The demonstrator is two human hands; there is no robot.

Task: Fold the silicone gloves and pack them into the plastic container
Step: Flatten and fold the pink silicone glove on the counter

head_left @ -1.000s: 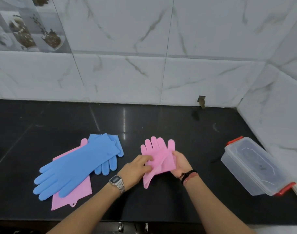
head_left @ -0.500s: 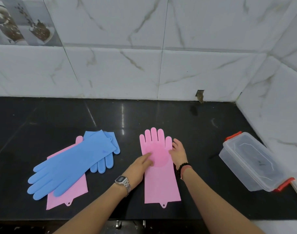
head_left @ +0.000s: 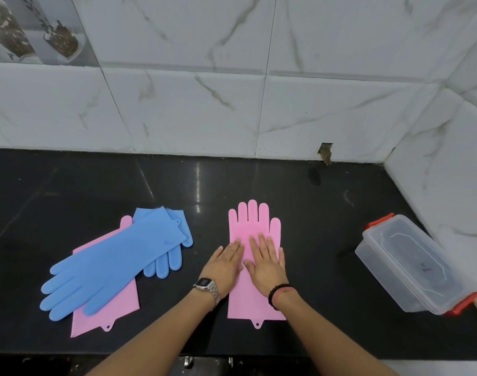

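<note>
**Pink glove pressed flat on a black counter**

A glossy black countertop (head_left: 299,191) meets a white marble-veined tiled wall (head_left: 204,104) at the back and on the right. The pink glove (head_left: 255,226) lies flat mid-counter, fingers toward the wall. The left hand (head_left: 225,263) and right hand (head_left: 266,263) rest on it, fingers straight and slightly spread. To the left, two blue gloves (head_left: 109,263) overlap a second pink glove (head_left: 107,316). The lidded plastic container (head_left: 411,264) with red clips sits well apart, by the right wall.
</note>
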